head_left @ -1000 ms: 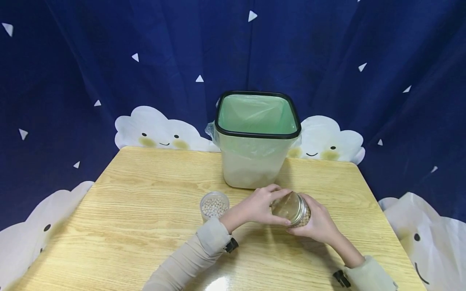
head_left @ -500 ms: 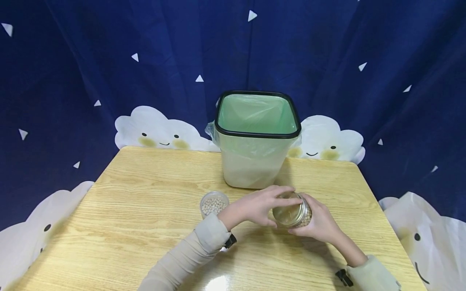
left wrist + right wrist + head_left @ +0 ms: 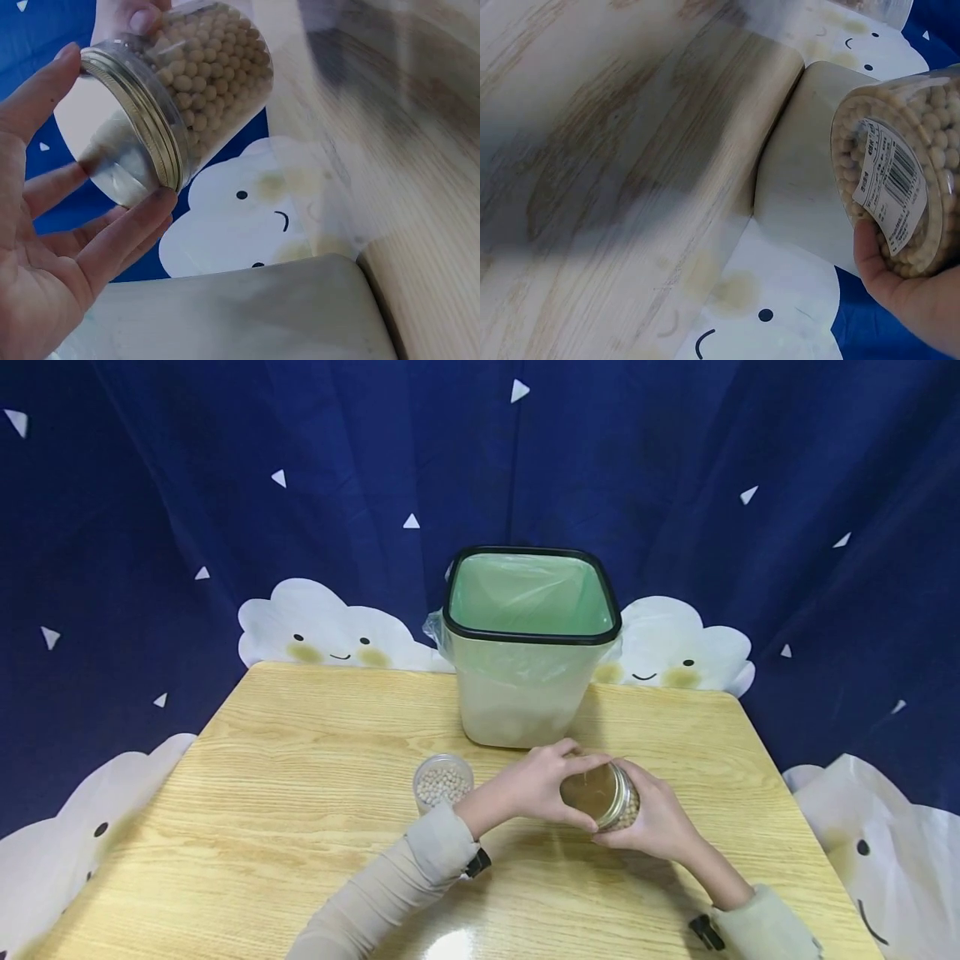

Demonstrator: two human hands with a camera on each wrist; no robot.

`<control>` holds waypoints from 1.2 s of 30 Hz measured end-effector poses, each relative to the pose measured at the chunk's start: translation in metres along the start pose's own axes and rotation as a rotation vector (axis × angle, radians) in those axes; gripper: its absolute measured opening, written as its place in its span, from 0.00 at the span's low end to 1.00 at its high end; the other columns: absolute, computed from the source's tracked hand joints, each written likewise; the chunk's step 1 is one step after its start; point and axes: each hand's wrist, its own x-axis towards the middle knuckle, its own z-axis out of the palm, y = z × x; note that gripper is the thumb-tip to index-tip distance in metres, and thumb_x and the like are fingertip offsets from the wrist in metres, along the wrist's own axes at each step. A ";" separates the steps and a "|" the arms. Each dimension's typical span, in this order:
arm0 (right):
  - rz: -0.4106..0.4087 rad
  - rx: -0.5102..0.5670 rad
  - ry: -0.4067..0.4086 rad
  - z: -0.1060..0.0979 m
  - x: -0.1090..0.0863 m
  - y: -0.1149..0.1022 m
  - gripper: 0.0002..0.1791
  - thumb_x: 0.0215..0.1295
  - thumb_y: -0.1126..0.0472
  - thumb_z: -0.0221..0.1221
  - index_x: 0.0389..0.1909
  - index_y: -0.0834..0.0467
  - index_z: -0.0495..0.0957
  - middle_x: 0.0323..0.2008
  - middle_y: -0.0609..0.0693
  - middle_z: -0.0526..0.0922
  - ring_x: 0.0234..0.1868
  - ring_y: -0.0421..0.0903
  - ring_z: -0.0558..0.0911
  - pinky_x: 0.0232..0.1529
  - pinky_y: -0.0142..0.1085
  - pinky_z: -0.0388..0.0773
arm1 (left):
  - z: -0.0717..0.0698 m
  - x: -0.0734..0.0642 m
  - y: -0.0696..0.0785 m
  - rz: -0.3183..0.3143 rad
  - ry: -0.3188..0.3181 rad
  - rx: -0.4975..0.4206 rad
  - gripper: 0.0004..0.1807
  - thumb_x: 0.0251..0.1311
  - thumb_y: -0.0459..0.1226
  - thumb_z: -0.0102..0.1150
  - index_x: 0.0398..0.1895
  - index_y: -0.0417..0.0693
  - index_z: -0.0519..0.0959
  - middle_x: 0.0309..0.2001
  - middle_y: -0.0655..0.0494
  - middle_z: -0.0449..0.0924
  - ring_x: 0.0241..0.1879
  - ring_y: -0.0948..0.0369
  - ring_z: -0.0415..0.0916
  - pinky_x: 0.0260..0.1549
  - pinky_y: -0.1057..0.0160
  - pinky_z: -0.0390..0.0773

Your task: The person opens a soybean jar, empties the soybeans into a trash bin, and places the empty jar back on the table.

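Observation:
A clear jar (image 3: 214, 82) full of small round beige balls is tilted above the table, its gold screw lid (image 3: 588, 792) towards the left. My left hand (image 3: 542, 783) grips the lid by its rim, thumb on one side and fingers on the other, as the left wrist view shows. Around the jar's body curls my right hand (image 3: 660, 820). In the right wrist view, the jar's base bears a white barcode label (image 3: 894, 184), and the right thumb (image 3: 874, 262) lies against the base's edge. Both hands stay close together, to the right of centre.
Left of the left forearm stands an open clear tub (image 3: 441, 782) of pale balls, partly hidden by the wrist. Behind the hands is a bin (image 3: 521, 693) with a black rim and plastic liner. All stand on a wooden table (image 3: 300, 777) before a blue curtain.
Half a second ago the left thumb was off the lid and the fingers lay further over it. Now thumb and fingers are back around the rim. The right hand and jar have hardly moved.

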 end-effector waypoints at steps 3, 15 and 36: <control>0.011 -0.009 -0.001 0.000 -0.001 0.000 0.53 0.23 0.48 0.77 0.56 0.61 0.66 0.44 0.54 0.77 0.38 0.50 0.78 0.33 0.43 0.76 | 0.002 0.000 0.002 -0.027 0.001 0.005 0.45 0.38 0.57 0.69 0.63 0.53 0.67 0.46 0.50 0.72 0.40 0.61 0.74 0.39 0.71 0.73; 0.048 -0.002 -0.024 -0.004 -0.002 0.000 0.53 0.24 0.49 0.76 0.56 0.64 0.65 0.44 0.60 0.76 0.39 0.54 0.78 0.33 0.45 0.75 | -0.003 0.002 -0.001 0.165 -0.085 0.085 0.49 0.36 0.45 0.73 0.67 0.57 0.61 0.65 0.48 0.55 0.61 0.54 0.58 0.54 0.65 0.65; 0.027 0.019 0.025 -0.003 -0.003 0.000 0.52 0.22 0.50 0.77 0.55 0.61 0.66 0.43 0.53 0.77 0.39 0.50 0.77 0.36 0.46 0.75 | -0.004 0.000 -0.002 0.036 0.042 -0.004 0.47 0.37 0.56 0.70 0.63 0.49 0.65 0.47 0.51 0.69 0.41 0.60 0.72 0.42 0.70 0.71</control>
